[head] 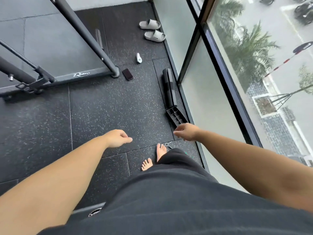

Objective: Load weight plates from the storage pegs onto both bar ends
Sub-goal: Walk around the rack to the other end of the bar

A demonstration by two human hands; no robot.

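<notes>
The left hand (pixel 118 138) and right hand (pixel 186 133) hung with fingers loosely curled, holding nothing, above the speckled floor (pixel 110 107), well apart from the thick, matte dark-grey bar (pixel 15 68) slanting beside the rack (pixel 81 76) at far left.

Rubber floor (pixel 110 112) lies open ahead, hemmed left by the rack's base frame (pixel 81 77) and right by the glass wall (pixel 205 106), with a phone (pixel 127 74), a long black folded piece (pixel 169 87) and two slippers (pixel 154 36) lying near those edges.
</notes>
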